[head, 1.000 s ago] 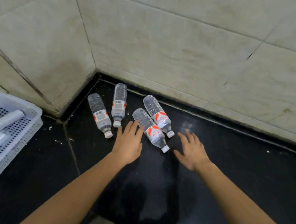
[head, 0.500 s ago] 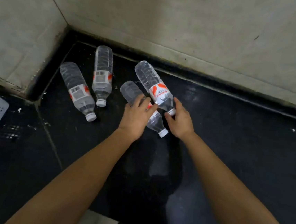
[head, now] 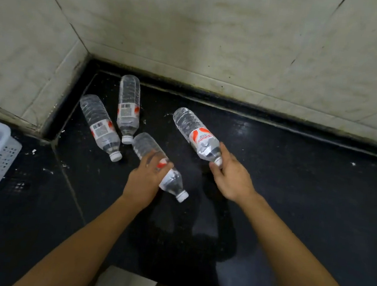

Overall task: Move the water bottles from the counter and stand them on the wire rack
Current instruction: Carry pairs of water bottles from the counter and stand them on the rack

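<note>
Left hand (head: 143, 182) grips middle bottle (head: 144, 144), right hand (head: 232, 179) grips right bottle (head: 197, 134) at its neck. Corner bottles (head: 101, 125) (head: 128, 107) lie on counter (head: 292, 199); none racked.

No word reads cleanly from here. The right-of-centre bottle (head: 195, 133) has a white-and-red label with red brand lettering, too blurred to read. The far-left bottle (head: 99, 125) and upper bottle (head: 128, 104) show barcodes, digits illegible.
</note>
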Motion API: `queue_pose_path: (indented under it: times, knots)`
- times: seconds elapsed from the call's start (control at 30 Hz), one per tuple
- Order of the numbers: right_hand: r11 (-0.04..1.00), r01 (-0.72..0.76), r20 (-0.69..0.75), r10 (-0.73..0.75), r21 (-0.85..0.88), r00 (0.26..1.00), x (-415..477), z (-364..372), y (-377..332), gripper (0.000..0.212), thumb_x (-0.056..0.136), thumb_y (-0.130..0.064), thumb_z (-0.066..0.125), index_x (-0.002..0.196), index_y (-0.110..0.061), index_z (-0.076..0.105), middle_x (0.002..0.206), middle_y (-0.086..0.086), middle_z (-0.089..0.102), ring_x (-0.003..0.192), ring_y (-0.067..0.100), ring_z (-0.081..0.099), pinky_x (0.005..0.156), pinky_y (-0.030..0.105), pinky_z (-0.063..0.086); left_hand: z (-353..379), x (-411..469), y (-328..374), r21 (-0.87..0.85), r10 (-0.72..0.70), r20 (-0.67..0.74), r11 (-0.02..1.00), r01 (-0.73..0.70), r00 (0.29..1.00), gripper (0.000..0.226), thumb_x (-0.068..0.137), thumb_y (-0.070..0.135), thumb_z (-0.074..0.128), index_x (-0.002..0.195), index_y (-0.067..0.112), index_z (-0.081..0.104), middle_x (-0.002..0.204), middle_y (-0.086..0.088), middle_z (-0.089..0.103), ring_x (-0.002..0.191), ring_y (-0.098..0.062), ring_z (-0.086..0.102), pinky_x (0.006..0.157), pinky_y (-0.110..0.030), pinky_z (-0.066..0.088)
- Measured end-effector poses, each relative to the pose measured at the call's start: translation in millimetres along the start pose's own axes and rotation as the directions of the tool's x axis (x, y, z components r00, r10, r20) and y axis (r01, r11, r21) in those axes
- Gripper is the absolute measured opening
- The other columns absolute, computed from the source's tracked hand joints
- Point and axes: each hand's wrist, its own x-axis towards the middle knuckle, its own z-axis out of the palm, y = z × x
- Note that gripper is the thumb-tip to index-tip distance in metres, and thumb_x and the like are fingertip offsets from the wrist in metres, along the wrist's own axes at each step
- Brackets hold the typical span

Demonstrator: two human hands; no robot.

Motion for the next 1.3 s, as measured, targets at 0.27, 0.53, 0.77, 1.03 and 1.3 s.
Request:
queue_pose_path:
  times: [0.27,0.53,0.77,1.03,1.3]
  knots:
    - [0.994,0.107,-0.254,-0.103,0.003,0.962,13.1,-76.8,-52.3,0.033,0.096,-0.054,0.055,0.109,-0.025,0.065,0.095,0.006,0.074,0.092,0.032,0.067,0.071,0.033,0.044,-60.4,8.6,20.6,-0.453,-0.555,-0.064,0.757,0.471,0.83,0.065,0.069,0.052,0.085,0.12,0.02,0.061,0.117,0.0,0.064,0.107,-0.019,0.06,0.08,-0.035,0.05]
    - [0.996,0.071,-0.232,-0.056,0.056,0.971,-4.1,-49.2,-27.6,0.065,0.079,-0.066,0.073,0.127,-0.029,0.049,0.118,0.001,0.045,0.111,0.023,0.052,0.092,0.037,0.046,-62.3,0.9,28.8,-0.707,-0.639,0.096,0.497,0.504,0.764,0.08,0.066,0.059,0.081,0.132,0.029,0.047,0.126,0.003,0.057,0.113,-0.015,0.06,0.098,-0.042,0.052]
    - [0.961,0.143,-0.154,-0.109,0.236,0.982,-22.1,-24.2,-27.3,0.061,0.086,-0.063,0.066,0.131,-0.03,0.042,0.13,-0.002,0.053,0.112,0.019,0.056,0.097,0.036,0.046,-72.3,-0.5,38.9,-0.776,-0.642,-0.001,0.484,0.404,0.767,0.051,0.089,0.058,0.062,0.127,0.026,0.05,0.118,0.003,0.063,0.11,-0.016,0.062,0.095,-0.049,0.053]
    - [0.97,0.122,-0.24,-0.07,0.21,0.968,-50.2,-87.7,-32.9,0.046,0.093,-0.072,0.044,0.111,-0.029,0.04,0.111,0.003,0.066,0.1,0.027,0.062,0.084,0.04,0.049,-143.8,34.2,42.3,-0.91,-0.624,0.088,0.267,0.317,0.776,0.028,0.089,0.063,0.06,0.104,0.039,0.065,0.108,0.003,0.072,0.104,-0.017,0.069,0.094,-0.046,0.055]
    - [0.98,0.164,-0.485,-0.088,0.116,0.87,-111.1,-154.4,-62.2,0.05,0.091,-0.077,0.041,0.106,-0.03,0.044,0.1,0.002,0.07,0.093,0.03,0.065,0.079,0.039,0.05,-238.7,65.7,103.6,-0.905,-0.335,-0.041,0.411,0.107,0.941,0.016,0.098,0.038,0.061,0.103,0.025,0.069,0.093,0.007,0.074,0.083,-0.002,0.068,0.079,-0.029,0.055]
